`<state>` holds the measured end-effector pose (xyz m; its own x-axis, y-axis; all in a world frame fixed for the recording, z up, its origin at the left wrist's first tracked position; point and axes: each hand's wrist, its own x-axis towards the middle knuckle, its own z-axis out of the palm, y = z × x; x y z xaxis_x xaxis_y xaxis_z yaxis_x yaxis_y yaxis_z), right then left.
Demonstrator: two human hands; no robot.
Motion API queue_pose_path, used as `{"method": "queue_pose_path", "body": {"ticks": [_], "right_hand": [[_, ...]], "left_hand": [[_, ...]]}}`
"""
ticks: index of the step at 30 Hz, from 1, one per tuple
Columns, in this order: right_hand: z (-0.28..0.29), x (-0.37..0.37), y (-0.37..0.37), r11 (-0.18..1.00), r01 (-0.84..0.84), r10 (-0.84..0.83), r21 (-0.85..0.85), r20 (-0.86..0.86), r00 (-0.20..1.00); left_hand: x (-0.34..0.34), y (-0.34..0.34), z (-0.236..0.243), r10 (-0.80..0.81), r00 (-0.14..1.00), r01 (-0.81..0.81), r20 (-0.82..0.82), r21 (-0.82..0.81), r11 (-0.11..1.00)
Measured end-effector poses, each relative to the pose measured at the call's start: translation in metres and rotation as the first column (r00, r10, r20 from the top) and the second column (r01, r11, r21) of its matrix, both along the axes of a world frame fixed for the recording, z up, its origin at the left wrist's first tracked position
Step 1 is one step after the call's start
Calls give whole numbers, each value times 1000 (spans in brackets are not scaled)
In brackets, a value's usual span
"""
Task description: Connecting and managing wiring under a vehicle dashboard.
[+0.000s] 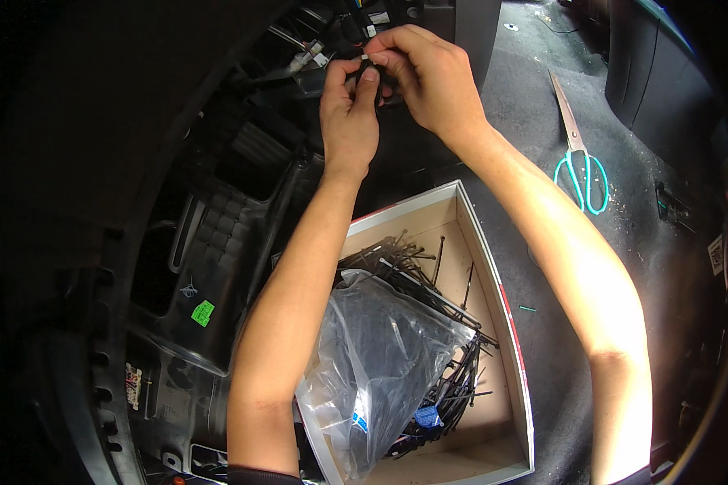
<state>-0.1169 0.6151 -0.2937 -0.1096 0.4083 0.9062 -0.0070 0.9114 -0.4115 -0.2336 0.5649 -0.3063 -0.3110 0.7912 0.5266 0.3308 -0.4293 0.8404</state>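
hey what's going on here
A person has both bare hands, left hand and right hand, close together at a small dark piece, mostly hidden by the fingers. Below, an open cardboard box holds thin black plastic cable ties and a clear plastic bag of dark contents. Long-bladed scissors with teal handles lie to the right on the dark grey surface, untouched.

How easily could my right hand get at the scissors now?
Probably yes: the scissors lie on the grey floor, nothing visibly between, though your right hand looks occupied at the dark cable.
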Motion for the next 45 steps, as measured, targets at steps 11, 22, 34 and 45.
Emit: {"method": "queue_pose_path", "body": {"ticks": [11, 22, 34, 45], "right_hand": [[2, -2, -2, 994, 40, -37, 103, -30, 999], [3, -3, -2, 990, 91, -94, 108, 16, 995], [-2, -1, -9, 982, 185, -190, 50, 156, 969], [-5, -2, -11, 991, 130, -126, -39, 109, 986]], "left_hand": [[2, 3, -1, 106, 989, -101, -106, 52, 994], [4, 2, 2, 122, 987, -117, -103, 52, 992], [2, 0, -2, 82, 989, -73, -119, 72, 995], [5, -2, 2, 144, 963, -121, -226, 112, 986]]}}
